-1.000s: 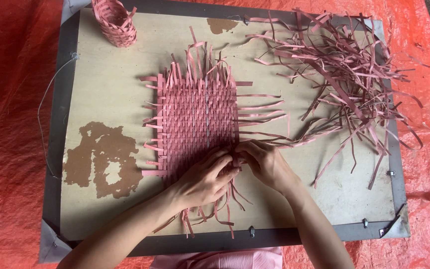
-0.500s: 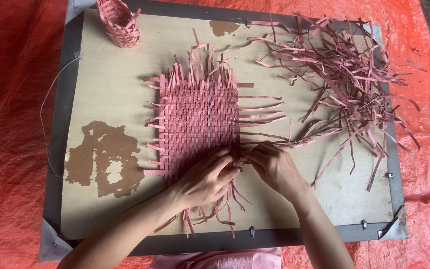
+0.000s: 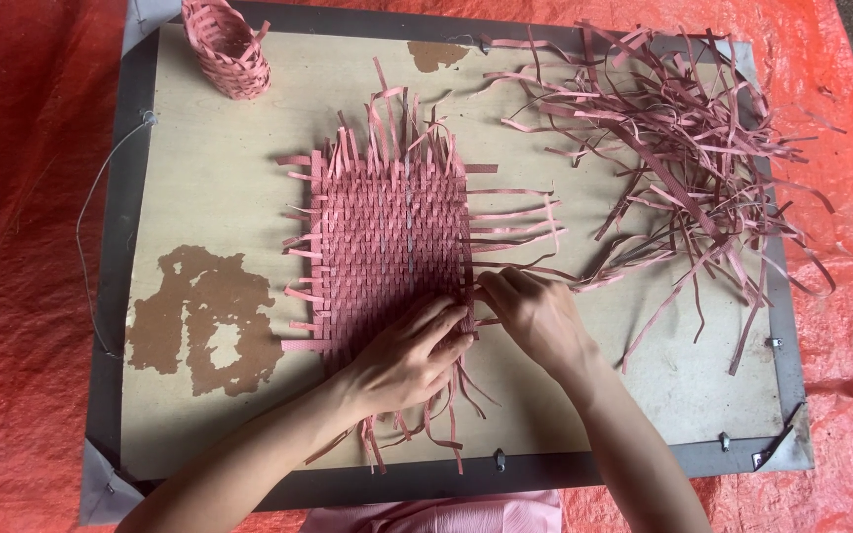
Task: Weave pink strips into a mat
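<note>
Your left hand (image 3: pixel 402 360) is lying flat, fingers spread, pressing the near end of the flat pink woven-strip mat (image 3: pixel 387 237) in the middle of the beige board tabletop (image 3: pixel 219 188), hiding the weave beneath it. Your right hand (image 3: pixel 535 318) is pinching at the mat's near right corner; whichever strip it is gripping is hard to make out. A small pink woven basket (image 3: pixel 227 44), cut off at the far left edge, is keeping its inside hidden. Loose pink strips (image 3: pixel 673 148) are sprawling across the far right corner.
</note>
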